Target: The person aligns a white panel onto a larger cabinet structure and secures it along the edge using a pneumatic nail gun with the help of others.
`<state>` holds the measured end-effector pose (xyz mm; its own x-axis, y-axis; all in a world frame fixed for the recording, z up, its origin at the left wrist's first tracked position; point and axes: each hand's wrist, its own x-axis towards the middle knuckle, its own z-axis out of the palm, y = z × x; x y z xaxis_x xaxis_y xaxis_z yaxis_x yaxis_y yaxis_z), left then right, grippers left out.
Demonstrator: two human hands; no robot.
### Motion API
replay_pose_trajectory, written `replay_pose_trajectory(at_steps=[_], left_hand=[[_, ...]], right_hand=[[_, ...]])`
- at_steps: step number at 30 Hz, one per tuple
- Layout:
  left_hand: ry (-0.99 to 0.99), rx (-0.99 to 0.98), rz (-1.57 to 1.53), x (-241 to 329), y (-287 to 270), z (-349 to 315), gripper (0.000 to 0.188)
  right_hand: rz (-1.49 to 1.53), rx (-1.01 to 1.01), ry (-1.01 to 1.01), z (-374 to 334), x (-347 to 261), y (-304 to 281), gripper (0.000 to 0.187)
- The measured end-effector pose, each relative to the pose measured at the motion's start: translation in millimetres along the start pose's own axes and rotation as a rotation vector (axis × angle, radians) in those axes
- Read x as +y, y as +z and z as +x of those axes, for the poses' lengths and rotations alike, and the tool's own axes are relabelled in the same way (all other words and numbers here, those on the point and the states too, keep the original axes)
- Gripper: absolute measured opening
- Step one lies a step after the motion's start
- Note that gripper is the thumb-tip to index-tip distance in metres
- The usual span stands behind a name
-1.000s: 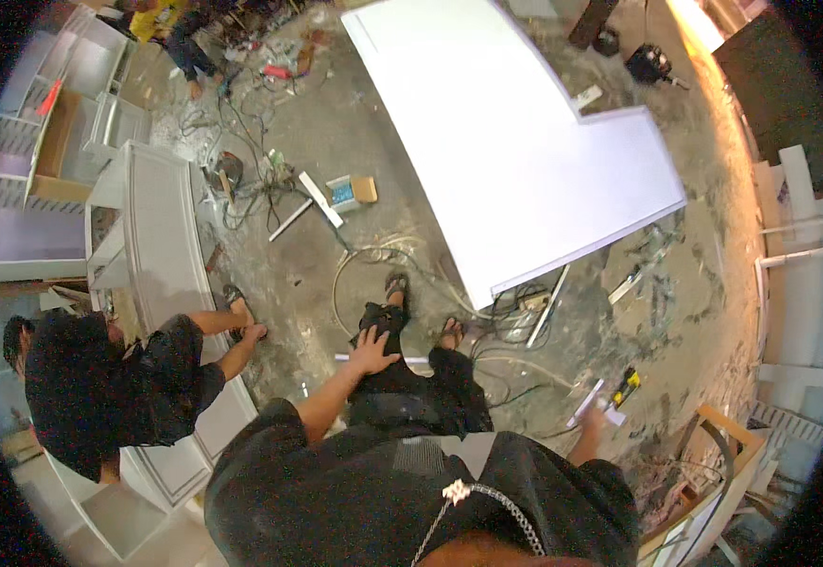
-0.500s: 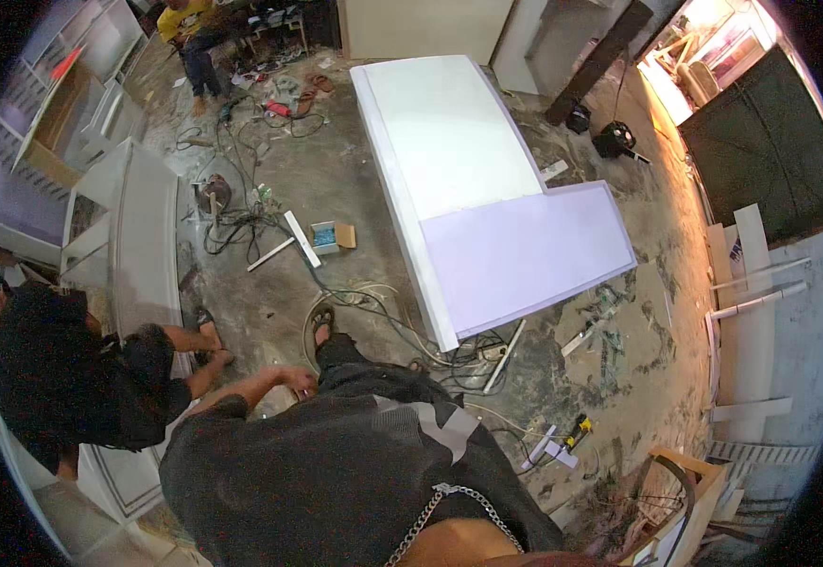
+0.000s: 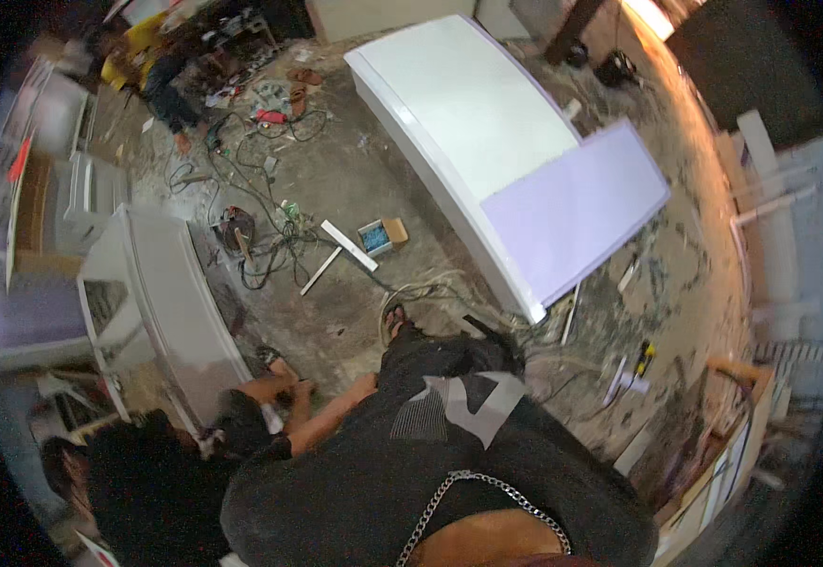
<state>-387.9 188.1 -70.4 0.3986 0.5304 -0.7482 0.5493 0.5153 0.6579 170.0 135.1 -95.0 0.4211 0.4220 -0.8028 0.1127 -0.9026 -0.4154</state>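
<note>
My left hand hangs beside my left hip, against my dark clothing. Its fingers are too blurred and partly hidden for me to see whether they hold anything. My right hand is out of the picture. On the floor ahead, nearest to that left hand, lie two thin white strips and a small open carton with blue contents. A large cabinet-like piece, white with a pale lilac section, lies farther off to the right.
Close on my left sits a person in black, beside a long white cabinet. Cables trail across the floor near a red power tool. A yellow-black tool lies right. Another person sits at the far left.
My view has swung to the left, so the floor items and the large white piece appear farther right. My left hand now sits closer against my hip.
</note>
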Motion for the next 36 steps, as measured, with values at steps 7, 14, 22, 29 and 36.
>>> replay_pose_trajectory(at_steps=[7,14,22,29,36], left_hand=[[0.096,-0.092,0.064,42,-51,-10,0.039],[0.145,-0.286,0.428,141,-74,40,0.038],[0.111,-0.159,0.136,278,-106,92,0.033],[0.137,0.151,0.059,358,-71,126,0.028],[0.0,0.304,-0.207,349,-143,151,0.021]], right_hand=[[-0.134,-0.084,0.06,-19,71,39,0.04],[-0.526,-0.354,-0.194,33,95,-15,0.038],[-0.209,-0.5,-0.774,31,-188,3,0.039],[0.015,-0.743,-1.024,-3,-263,71,0.024],[0.143,-0.994,-0.997,30,-317,124,0.024]])
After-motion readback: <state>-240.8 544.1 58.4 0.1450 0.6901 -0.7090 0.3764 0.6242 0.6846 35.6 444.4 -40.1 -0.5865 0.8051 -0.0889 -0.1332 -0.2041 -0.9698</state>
